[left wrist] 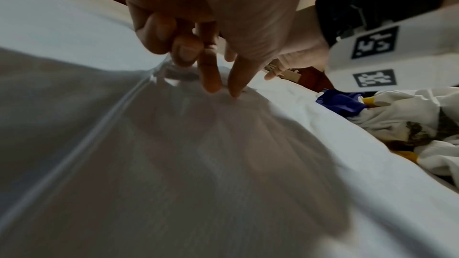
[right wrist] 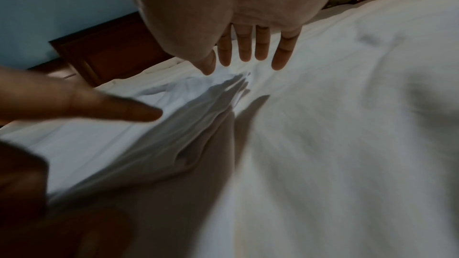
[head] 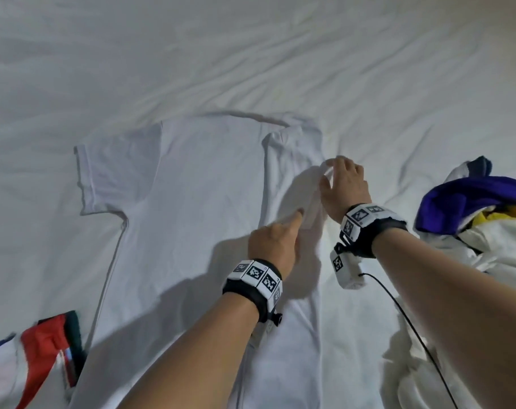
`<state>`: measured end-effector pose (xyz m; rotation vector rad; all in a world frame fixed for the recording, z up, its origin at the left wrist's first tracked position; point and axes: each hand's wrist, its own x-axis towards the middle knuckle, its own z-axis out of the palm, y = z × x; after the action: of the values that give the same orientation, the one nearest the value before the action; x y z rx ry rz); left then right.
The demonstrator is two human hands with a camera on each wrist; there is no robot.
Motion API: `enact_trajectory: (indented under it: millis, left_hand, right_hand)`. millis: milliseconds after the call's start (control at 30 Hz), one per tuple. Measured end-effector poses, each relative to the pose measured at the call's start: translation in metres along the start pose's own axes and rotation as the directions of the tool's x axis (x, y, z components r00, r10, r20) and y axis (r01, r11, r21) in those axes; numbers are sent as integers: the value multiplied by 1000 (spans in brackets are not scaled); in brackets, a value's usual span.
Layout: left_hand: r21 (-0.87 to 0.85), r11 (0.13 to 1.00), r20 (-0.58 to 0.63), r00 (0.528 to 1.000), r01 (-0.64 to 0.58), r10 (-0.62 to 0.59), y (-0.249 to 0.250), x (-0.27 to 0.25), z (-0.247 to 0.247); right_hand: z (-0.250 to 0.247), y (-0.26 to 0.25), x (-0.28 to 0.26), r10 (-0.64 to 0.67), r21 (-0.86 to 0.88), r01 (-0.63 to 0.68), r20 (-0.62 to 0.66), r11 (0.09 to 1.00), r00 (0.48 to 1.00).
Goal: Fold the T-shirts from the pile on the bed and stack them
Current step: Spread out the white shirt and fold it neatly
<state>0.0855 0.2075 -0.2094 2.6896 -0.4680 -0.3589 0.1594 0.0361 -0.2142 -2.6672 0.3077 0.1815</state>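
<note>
A white T-shirt lies flat on the bed, its left sleeve spread out and its right side folded inward over the body. My left hand presses the folded part with its index finger straight. In the left wrist view two straight fingers touch the cloth while the other fingers curl. My right hand is just to the right over the folded sleeve. Its straight fingers cast a shadow on the fabric. The left index finger shows beside them.
A pile of unfolded shirts, purple, yellow and white, lies at the right. A red, white and green garment sits at the lower left. A black cable hangs from my right wrist. White bedsheet stretches beyond the shirt.
</note>
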Motion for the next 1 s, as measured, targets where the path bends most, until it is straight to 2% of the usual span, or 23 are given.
enact_trajectory:
  millis: [67,133,200,267,367,433,533,567,600,667,767,867,1000]
  left_hand:
    - [17,997,106,992,69,-71,-2,12,5]
    - [-15,993,136,984,115,-112,-6,16,9]
    - [-133,978,78,985,161,-152,-10,14,12]
    - [-351,911,-8,972,218,-236,-13,8,14]
    - [-638,733,-57,936,234,-348,-17,0,17]
    - [-773,577,-9,905,264,-426,-19,-7,10]
    - [-929,199,156,818,312,-554,-23,-16,-8]
    - [-944,91,211,794,316,-570,-25,-17,-13]
    - [-947,28,245,774,320,-584,-29,-20,-17]
    - [-945,-3,260,743,328,-617,-39,-22,-19]
    - [-944,23,235,720,329,-653,-54,-23,-17]
    - [-944,35,216,693,329,-687,-63,-22,-16]
    - [-935,100,177,693,340,-699,-66,-24,-13]
  right_hand:
    - [3,-1,17,48,-9,-48,13,999,999]
    - [6,-2,30,135,-18,-135,22,991,991]
    - [9,-3,38,206,-5,-206,18,978,978]
    - [10,-3,44,229,-19,-229,15,973,973]
    - [5,-7,41,251,-11,-251,38,968,967]
    - [2,-11,28,260,119,-259,9,958,966]
    - [0,-16,-11,268,402,-229,-43,886,962]
    - [2,-16,-25,281,467,-223,-58,856,958]
    - [6,-16,-40,307,518,-230,-67,824,949]
    - [18,-12,-63,389,604,-274,-64,749,919]
    - [35,-5,-83,472,674,-350,2,651,881]
    - [43,2,-92,489,665,-394,49,634,871]
    - [40,6,-92,458,625,-399,74,670,886]
